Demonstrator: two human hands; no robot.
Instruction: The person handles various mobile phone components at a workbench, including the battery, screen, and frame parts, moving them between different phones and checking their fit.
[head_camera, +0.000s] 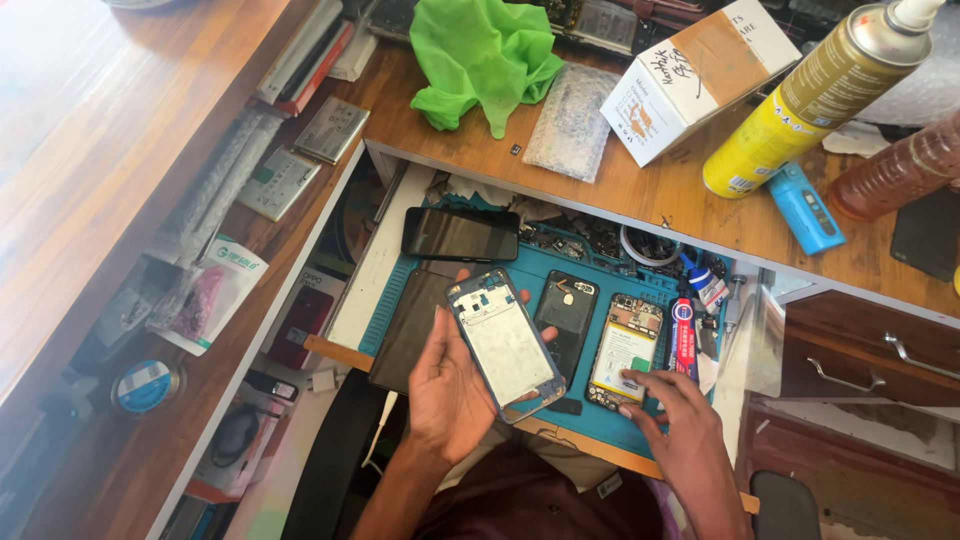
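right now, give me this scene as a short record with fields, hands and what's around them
setting: pulled-out drawer with a blue repair mat under a wooden desk
left hand: holds a phone frame, tilted, above the mat
right hand: fingertips on an opened phone with its battery showing, lying on the mat
between them: black back cover
near right hand: glue tube
mat top: dark phone
desk top: green cloth, spray can, white box

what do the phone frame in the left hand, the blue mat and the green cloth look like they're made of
Phone frame: likely metal plate, pale matte centre, in a blue-grey rim that may be plastic. Blue mat: probably silicone or rubber, flat matte surface with moulded compartments. Green cloth: thin soft fabric, crumpled into folds.
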